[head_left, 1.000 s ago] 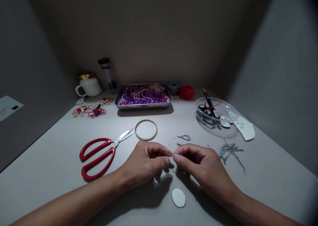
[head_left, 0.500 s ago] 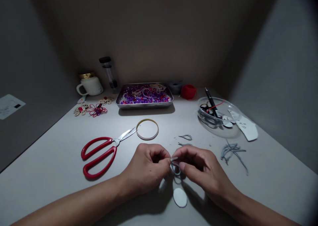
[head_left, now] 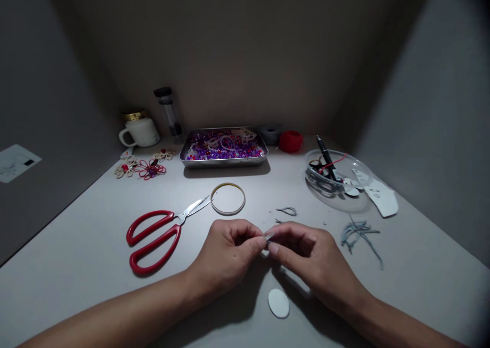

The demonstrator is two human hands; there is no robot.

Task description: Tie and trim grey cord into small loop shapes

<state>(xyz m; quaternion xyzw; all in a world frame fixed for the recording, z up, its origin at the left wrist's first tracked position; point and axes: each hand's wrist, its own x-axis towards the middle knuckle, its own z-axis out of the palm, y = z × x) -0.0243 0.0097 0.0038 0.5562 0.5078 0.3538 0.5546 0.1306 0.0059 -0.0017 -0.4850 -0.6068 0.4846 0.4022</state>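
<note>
My left hand [head_left: 231,253] and my right hand [head_left: 316,258] meet over the table, thumb and fingers of each pinched together. Between their fingertips is a small piece of grey cord [head_left: 267,240], mostly hidden. Just under the hands lies a white oval disc [head_left: 278,303]. Beyond the right fingers rests a loop of grey cord [head_left: 288,211], and part of another cord piece shows behind the hand. To the left are red-handled scissors [head_left: 178,220], blades apart, their tips close to a thin round hoop [head_left: 227,213].
At the back stand a metal tray [head_left: 224,163] of beads, a red yarn ball [head_left: 291,141], a grey spool [head_left: 271,133], a white mug [head_left: 140,132] and a clear bottle [head_left: 168,110]. Grey cord pieces [head_left: 360,231] and a clear plastic bowl [head_left: 367,174] holding a pen lie right.
The grey cord loop that hung below my fingertips is now gathered up between them and mostly hidden. My right fingers have closed in against the left ones.
</note>
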